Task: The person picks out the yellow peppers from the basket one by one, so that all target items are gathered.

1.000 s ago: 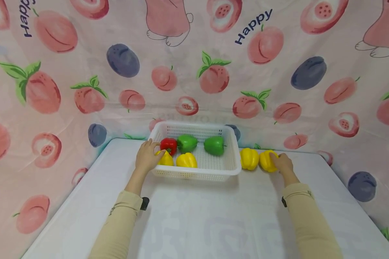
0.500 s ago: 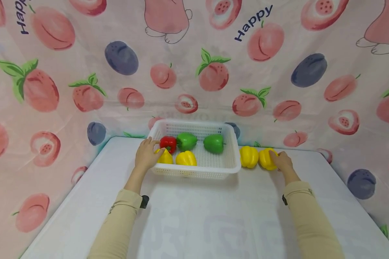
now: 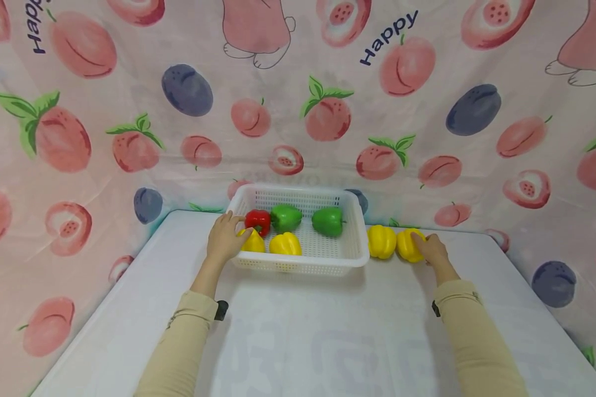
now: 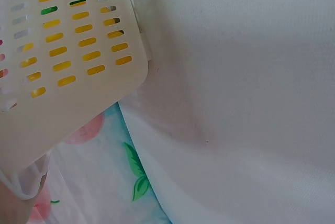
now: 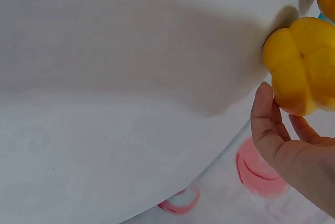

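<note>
Shining, a lobed yellow pepper (image 3: 407,246) is held by the right grip (image 3: 433,250), three o'clock from the basket (image 3: 328,261); the left grip (image 3: 222,240) cannot be judged.

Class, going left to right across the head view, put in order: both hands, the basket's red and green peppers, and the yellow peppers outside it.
Left hand, red pepper, left green pepper, right green pepper, yellow pepper beside the basket, outermost yellow pepper, right hand.
</note>
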{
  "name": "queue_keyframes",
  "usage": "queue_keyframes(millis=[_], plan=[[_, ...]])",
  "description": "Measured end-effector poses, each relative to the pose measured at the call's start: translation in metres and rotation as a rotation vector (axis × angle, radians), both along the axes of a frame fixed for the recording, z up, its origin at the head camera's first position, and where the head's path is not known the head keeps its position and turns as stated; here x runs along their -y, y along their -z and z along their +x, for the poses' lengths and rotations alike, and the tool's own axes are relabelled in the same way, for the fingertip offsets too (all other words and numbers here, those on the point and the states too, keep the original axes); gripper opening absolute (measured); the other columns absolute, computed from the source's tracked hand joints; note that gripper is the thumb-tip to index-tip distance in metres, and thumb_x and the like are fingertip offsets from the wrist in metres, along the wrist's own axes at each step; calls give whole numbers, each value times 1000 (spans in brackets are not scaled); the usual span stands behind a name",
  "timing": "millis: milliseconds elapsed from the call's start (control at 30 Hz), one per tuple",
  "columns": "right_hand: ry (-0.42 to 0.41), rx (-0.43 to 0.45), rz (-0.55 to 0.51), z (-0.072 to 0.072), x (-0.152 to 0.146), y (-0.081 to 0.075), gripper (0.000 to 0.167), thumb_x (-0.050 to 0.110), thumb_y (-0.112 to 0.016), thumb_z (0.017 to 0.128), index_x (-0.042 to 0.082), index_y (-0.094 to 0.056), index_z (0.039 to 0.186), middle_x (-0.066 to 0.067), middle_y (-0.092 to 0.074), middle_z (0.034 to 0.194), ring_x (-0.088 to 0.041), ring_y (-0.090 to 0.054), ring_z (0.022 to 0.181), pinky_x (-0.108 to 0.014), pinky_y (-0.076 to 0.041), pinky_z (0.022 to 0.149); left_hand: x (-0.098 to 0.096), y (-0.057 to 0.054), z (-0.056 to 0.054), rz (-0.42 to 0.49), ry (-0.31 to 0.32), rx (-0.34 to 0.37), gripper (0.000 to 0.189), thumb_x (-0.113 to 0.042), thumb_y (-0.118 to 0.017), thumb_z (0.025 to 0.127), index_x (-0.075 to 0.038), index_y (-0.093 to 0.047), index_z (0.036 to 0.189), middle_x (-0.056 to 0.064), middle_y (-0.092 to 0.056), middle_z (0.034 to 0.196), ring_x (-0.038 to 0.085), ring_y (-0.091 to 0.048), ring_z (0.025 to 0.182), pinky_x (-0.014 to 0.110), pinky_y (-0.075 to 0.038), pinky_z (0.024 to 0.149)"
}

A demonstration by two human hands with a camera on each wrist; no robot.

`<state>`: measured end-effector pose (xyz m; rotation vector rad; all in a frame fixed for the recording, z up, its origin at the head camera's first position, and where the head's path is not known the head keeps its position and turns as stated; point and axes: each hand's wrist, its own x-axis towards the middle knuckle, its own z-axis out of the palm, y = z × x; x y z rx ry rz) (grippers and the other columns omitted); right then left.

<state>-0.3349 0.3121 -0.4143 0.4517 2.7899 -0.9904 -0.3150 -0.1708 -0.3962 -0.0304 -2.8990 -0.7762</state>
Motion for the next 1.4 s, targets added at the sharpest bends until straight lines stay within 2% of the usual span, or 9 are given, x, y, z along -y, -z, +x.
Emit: queue_keyframes(millis=[267, 433, 833, 1233, 1400], plan=[[5, 14, 12, 2, 4, -3, 72, 44, -28, 98, -18, -23, 133, -38, -38, 127, -44, -49, 105, -40, -55, 77, 1, 1, 0, -1, -2, -2, 51, -37, -52, 94, -5, -49, 133, 23, -28, 152, 41, -21, 141, 57, -18, 115], [19, 6, 8, 3, 2, -2, 75, 47, -28, 97, -17, -20, 135, -40, -33, 131, -46, -46, 108, -41, -55, 77, 1, 2, -1, -3, 9, -12, 51, -36, -51, 94, -5, -49, 133, 23, -29, 151, 41, -22, 141, 57, -19, 115], [-37, -18, 47, 6, -3, -2, 75, 47, -28, 98, -19, -21, 134, -41, -33, 131, -47, -47, 107, -42, -55, 77, 1, 1, 1, 0, 5, -10, 50, -36, -51, 94, -5, -49, 133, 24, -28, 151, 42, -22, 141, 58, -18, 115], [-54, -69, 78, 10, -3, -3, 71, 45, -29, 98, -17, -26, 133, -41, -38, 128, -43, -51, 96, -39, -53, 72, 0, 1, 0, -10, 2, -4, 50, -36, -52, 94, -5, -49, 134, 24, -27, 152, 41, -21, 141, 58, -18, 115], [-57, -84, 78, 14, -3, -5, 71, 45, -29, 99, -17, -27, 133, -42, -36, 130, -47, -49, 104, -47, -51, 82, 1, 3, -1, -7, 4, -10, 50, -36, -52, 94, -5, -49, 133, 24, -28, 152, 42, -21, 141, 58, -18, 115]])
